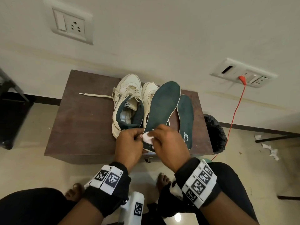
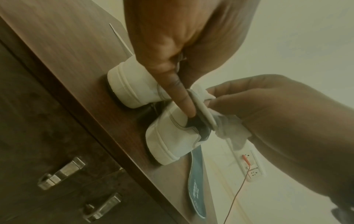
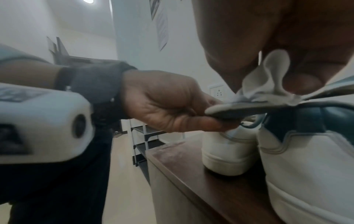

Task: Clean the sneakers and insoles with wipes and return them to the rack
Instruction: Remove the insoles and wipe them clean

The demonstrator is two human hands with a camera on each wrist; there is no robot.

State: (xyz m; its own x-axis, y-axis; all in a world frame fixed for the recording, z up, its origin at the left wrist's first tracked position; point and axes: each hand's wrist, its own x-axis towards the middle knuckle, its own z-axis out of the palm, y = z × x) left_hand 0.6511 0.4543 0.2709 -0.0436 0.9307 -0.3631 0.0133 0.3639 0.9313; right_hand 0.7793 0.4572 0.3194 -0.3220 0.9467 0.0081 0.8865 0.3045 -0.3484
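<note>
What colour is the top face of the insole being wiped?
Dark green, with a pale edge; the held insole shows best in the head view.

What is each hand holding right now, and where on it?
Left hand pinches the raised insole at its heel end; right hand presses a bunched wipe there.

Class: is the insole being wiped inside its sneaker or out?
Out. The left hand holds the insole above the sneakers.

Cabinet top [image 1: 84, 120] left half free; sneakers [image 1: 128, 101], flat insole [image 1: 185, 120] block centre, right.
</note>
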